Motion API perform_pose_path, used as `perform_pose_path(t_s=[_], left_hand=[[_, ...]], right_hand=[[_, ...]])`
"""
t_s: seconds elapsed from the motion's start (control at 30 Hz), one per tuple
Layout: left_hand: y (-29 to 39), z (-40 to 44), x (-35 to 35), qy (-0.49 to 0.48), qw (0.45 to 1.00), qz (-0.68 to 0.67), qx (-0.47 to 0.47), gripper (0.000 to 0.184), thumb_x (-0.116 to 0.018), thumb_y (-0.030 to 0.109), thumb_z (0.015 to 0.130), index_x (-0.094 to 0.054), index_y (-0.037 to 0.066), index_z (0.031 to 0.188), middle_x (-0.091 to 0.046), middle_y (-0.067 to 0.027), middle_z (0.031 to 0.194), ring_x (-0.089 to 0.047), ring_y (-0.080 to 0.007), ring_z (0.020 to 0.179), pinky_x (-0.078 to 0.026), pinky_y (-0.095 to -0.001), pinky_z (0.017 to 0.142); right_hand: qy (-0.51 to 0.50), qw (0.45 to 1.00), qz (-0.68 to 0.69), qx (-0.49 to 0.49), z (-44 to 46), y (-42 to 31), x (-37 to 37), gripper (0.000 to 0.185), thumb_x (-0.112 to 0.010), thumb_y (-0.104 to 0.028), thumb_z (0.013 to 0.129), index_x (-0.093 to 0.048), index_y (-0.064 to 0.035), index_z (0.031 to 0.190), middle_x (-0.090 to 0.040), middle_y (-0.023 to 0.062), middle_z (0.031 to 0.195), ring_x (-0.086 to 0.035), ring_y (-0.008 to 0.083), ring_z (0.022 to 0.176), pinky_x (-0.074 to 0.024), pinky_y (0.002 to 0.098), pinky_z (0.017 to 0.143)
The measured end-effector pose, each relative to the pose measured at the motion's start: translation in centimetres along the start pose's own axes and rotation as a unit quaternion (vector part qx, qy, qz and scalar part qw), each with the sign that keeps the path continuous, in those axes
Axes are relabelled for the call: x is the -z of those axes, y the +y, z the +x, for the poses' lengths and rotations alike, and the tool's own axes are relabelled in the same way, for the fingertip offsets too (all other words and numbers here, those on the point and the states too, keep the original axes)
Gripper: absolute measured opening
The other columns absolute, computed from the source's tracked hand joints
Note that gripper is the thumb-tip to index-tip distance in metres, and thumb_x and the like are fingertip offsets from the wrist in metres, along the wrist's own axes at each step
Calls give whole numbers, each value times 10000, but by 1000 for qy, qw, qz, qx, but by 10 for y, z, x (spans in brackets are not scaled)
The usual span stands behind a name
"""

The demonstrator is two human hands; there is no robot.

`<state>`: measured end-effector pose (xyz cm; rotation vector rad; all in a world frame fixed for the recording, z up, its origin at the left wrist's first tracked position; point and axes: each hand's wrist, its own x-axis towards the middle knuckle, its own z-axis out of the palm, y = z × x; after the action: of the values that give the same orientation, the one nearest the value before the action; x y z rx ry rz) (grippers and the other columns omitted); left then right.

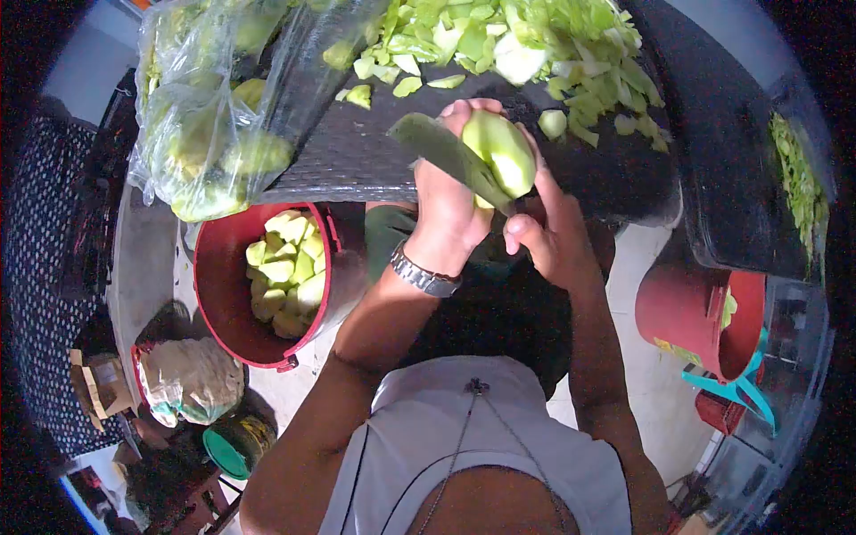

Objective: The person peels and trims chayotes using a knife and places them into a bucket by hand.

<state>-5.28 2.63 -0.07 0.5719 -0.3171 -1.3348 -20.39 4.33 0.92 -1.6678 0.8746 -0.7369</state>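
Note:
Fingers of my left hand [443, 209], with a metal-band watch at the wrist, curl around a smooth, pale green oblong fruit [506, 153] that looks peeled. A broad knife blade [441, 153] lies slanted across the front of that hand, against the fruit's left side. Its narrow end meets my right hand [555, 234], which appears closed on the knife; the handle is hidden. The right fingers run along the fruit's right side. Beyond both hands, green peelings [571, 62] are heaped on the dark tabletop [357, 147].
A clear plastic bag [214, 134] of green fruit sits on the table's left. Below stands a red bucket [203, 294] with peeled pieces. At right are another red bucket [673, 308], a turquoise frame [740, 388] and a dark surface [736, 178] with peelings. A filled sack [192, 383] stands lower left.

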Motion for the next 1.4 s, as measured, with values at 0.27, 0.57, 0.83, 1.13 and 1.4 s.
perform_pose_path(t_s=[0.27, 0.57, 0.83, 1.13, 1.4], left_hand=[[14, 25, -5, 55, 995, 86, 12, 357, -386, 285, 1084, -594, 5, 1156, -651, -117, 1014, -644, -221, 898, -548, -370, 809], [79, 38, -46, -313, 355, 655, -589, 349, -645, 322, 927, -681, 44, 1134, -671, -183, 1076, -655, -353, 1021, -446, -462, 1045], [72, 84, -18, -324, 327, 732, -502, 511, -577, 562, 914, -705, 76, 820, -618, -79, 708, -636, -305, 690, -472, -428, 629], [58, 72, -19, -289, 387, 753, -447, 459, -604, 508, 894, -686, 61, 822, -627, -127, 706, -642, -348, 692, -471, -474, 645], [125, 60, -107, -322, 348, 730, -492, 651, -543, 637, 925, -714, 17, 1029, -696, -207, 993, -668, -419, 901, -526, -502, 762]], right_hand=[[167, 985, -47, -7, 9, 4, -16, 500, -595, -282, 999, -433, -53, 1412, -639, 75, 779, -567, 131, 598, -469, 319, 556], [162, 916, -340, 140, 8, -3, 7, 107, -558, -104, 1011, -486, -25, 1018, -626, 268, 787, -624, 498, 807, -473, 524, 600], [96, 796, -567, 188, 36, -34, 31, 162, -557, -197, 1003, -520, -52, 1064, -624, 171, 710, -674, 374, 644, -540, 473, 535], [134, 562, -765, 284, 43, -27, 39, 159, -605, -217, 947, -571, -83, 1026, -533, 63, 702, -602, 250, 600, -501, 378, 517], [179, 455, -810, 325, 46, -11, 41, 190, -566, -294, 1001, -585, -117, 1067, -491, 5, 705, -563, 180, 594, -473, 325, 512]])
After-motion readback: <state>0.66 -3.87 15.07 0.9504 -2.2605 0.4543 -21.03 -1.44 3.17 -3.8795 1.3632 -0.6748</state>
